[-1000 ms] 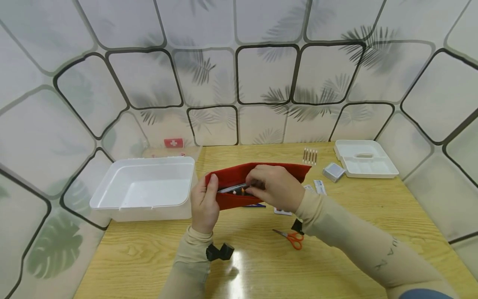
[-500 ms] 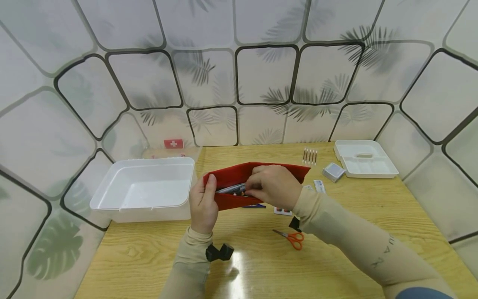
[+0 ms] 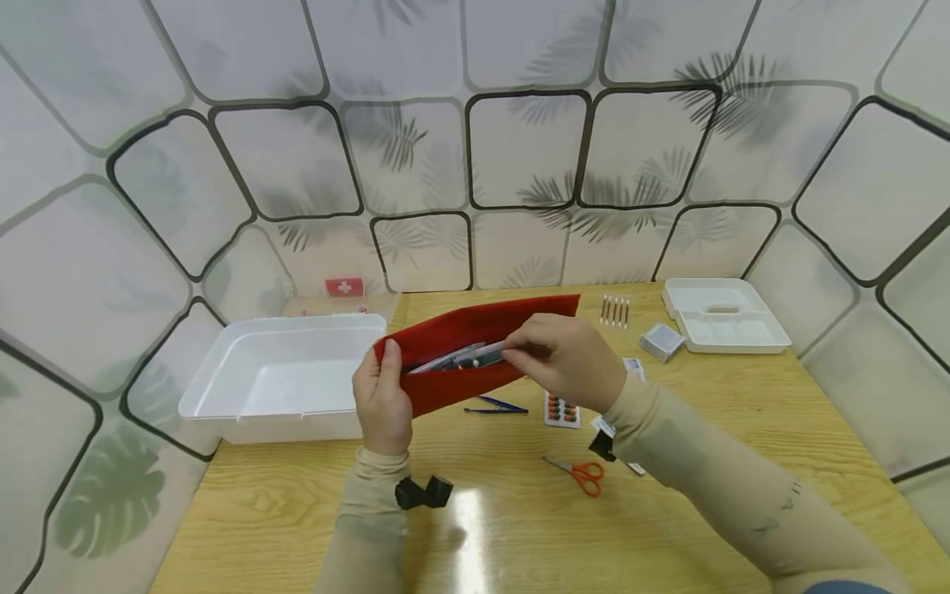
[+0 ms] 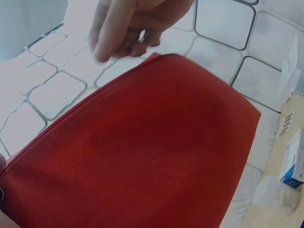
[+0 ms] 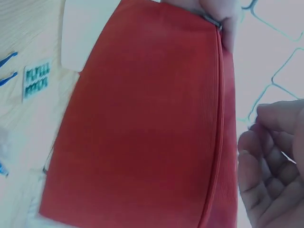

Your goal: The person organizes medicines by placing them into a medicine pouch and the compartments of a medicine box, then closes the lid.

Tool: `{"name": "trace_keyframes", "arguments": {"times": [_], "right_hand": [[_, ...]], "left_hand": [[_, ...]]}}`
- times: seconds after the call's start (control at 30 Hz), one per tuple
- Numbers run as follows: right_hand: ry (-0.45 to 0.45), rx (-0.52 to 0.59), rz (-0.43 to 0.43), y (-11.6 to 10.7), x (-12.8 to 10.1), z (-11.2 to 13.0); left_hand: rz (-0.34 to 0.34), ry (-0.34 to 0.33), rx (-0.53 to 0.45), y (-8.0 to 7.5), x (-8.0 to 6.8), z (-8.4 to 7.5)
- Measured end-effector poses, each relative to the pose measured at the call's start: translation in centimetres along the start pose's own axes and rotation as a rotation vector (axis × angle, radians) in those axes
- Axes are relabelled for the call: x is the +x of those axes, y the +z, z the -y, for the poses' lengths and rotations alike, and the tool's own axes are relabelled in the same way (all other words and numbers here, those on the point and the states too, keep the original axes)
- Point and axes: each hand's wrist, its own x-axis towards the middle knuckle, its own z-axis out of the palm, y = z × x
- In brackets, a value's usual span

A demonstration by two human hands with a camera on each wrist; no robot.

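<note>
A red zip pouch (image 3: 460,388) is held up over the table, its mouth gaping, with grey and clear plastic-looking items (image 3: 463,357) inside. My left hand (image 3: 383,396) grips its left end, thumb over the near edge. In the left wrist view the pouch (image 4: 142,142) fills the frame, its zip along one edge. My right hand (image 3: 567,355) is by the right part of the mouth. In the right wrist view this hand (image 5: 275,156) is loosely curled beside the zip edge of the pouch (image 5: 142,114), with nothing visible in its fingers.
A white bin (image 3: 289,371) stands left. Blue tweezers (image 3: 497,406), a capsule blister pack (image 3: 562,410) and orange-handled scissors (image 3: 579,473) lie below the pouch. Cotton swabs (image 3: 614,311), a small box (image 3: 662,341) and a white compartment tray (image 3: 731,318) are at back right.
My right hand has come out of the pouch mouth and shifted right. My left hand has carried the pouch left and tilted it, uncovering the tweezers and blister pack.
</note>
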Motion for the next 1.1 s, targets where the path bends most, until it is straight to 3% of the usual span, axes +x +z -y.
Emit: {"name": "trace_keyframes", "arguments": {"times": [0.1,0.2,0.4,0.6,0.7,0.87,1.1], "right_hand": [[0.046,0.002,-0.031,-0.6,-0.7,-0.8],[0.102,-0.021,0.001,-0.9,-1.8,-2.0],[0.234,-0.099,0.192,-0.4,-4.8,-5.8],[0.481,-0.134,0.415,0.9,-8.2,-9.5],[0.553,-0.13,0.485,1.6,-9.8,-10.7],[0.574,-0.118,0.562,2.8,-11.5,-11.4],[0.517,-0.199,0.611,4.3,-12.3,-11.4]], "left_hand": [[-0.041,-0.014,-0.027,-0.4,0.3,0.0],[-0.075,-0.016,-0.035,-0.8,0.5,-0.1],[-0.129,0.001,-0.023,-1.4,0.9,-0.2],[-0.156,0.001,-0.014,-1.8,0.9,-0.5],[-0.178,-0.005,-0.018,-1.9,1.0,-0.6],[-0.206,0.007,-0.049,-2.0,1.2,-0.7],[-0.18,-0.009,-0.065,-1.9,1.1,-0.6]]}}
